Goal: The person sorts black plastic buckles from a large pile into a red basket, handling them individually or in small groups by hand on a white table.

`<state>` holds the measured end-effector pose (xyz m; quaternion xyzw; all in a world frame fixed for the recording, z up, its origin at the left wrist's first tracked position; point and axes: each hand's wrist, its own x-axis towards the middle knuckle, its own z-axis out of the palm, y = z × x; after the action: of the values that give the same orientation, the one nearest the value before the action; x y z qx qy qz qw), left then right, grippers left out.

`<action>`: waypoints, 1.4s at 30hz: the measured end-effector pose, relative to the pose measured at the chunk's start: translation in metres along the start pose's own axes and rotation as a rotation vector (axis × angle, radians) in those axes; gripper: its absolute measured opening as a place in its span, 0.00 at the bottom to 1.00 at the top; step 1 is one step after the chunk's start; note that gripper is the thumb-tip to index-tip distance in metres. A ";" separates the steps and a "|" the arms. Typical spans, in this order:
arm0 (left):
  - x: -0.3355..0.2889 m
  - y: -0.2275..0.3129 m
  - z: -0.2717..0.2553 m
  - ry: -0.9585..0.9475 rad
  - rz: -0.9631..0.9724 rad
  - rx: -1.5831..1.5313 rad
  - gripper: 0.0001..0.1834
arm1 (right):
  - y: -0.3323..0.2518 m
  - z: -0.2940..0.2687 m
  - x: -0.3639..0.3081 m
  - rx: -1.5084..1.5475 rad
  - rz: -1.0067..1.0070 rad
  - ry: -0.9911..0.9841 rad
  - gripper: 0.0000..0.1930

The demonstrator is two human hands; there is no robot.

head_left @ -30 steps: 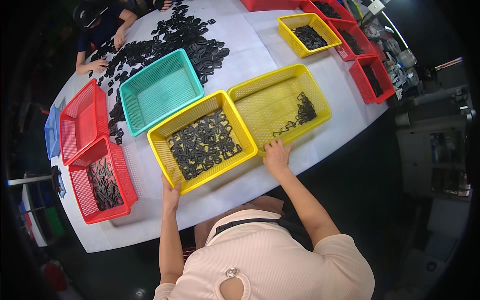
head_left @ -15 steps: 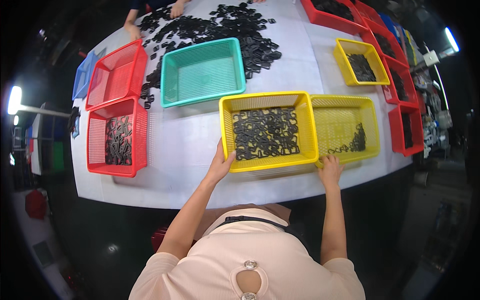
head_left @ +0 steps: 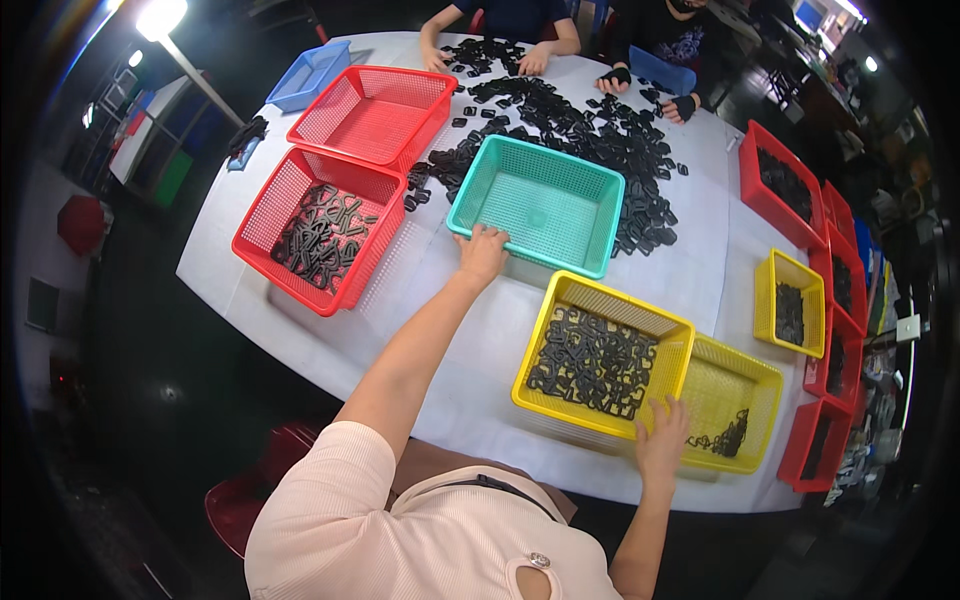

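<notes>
My left hand (head_left: 483, 254) is at the near left corner of an empty teal basket (head_left: 535, 259), its fingers hooked over the rim. Close to the near right corner of a yellow basket (head_left: 604, 421) is my right hand (head_left: 661, 440), fingers apart and seemingly touching the wall. Many small black hook-shaped plastic pieces (head_left: 592, 362) lie in that basket. It overlaps the left end of a second yellow basket (head_left: 752, 371), which has a small heap of black pieces (head_left: 733, 434) in its near right corner.
Two red baskets (head_left: 300, 228) stand at the left, the nearer with black pieces inside. Loose black pieces (head_left: 645, 190) spread behind the teal basket, where two other people's hands (head_left: 534, 60) work. A small yellow basket (head_left: 816, 313) and several red baskets (head_left: 797, 450) line the right.
My left hand has let go of the front yellow basket and reached forward left to the teal one. My right hand has shifted to the front yellow basket's corner. The view has swung left.
</notes>
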<state>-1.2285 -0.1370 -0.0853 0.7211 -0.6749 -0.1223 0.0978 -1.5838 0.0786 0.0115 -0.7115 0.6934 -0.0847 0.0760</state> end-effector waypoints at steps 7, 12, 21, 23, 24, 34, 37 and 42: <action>0.007 -0.016 -0.048 0.328 0.131 -0.205 0.11 | -0.040 0.005 0.013 0.129 -0.125 -0.106 0.20; -0.060 -0.040 -0.105 0.278 0.099 -0.447 0.09 | -0.049 0.001 0.022 0.156 -0.163 -0.032 0.18; -0.271 -0.128 -0.104 0.116 0.271 -0.270 0.15 | -0.118 0.007 0.089 0.509 -0.322 0.081 0.11; -0.293 -0.145 -0.094 0.081 0.295 -0.198 0.16 | -0.157 0.012 0.117 0.567 -0.422 0.103 0.10; -0.300 -0.153 -0.085 0.069 0.284 -0.179 0.16 | -0.175 0.018 0.132 0.571 -0.461 0.102 0.11; -0.315 -0.175 -0.089 0.094 0.075 -0.368 0.32 | -0.304 0.160 0.254 0.300 -0.690 -0.004 0.24; -0.319 -0.185 -0.090 0.232 -0.104 -0.419 0.30 | -0.345 0.184 0.285 0.154 -0.758 -0.050 0.26; -0.325 -0.214 -0.077 0.264 -0.348 -0.353 0.28 | -0.388 0.226 0.324 -0.026 -0.903 -0.101 0.25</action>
<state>-1.0203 0.2003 -0.0630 0.8076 -0.4907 -0.1582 0.2864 -1.1474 -0.2368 -0.1160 -0.9467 0.3103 -0.0659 0.0566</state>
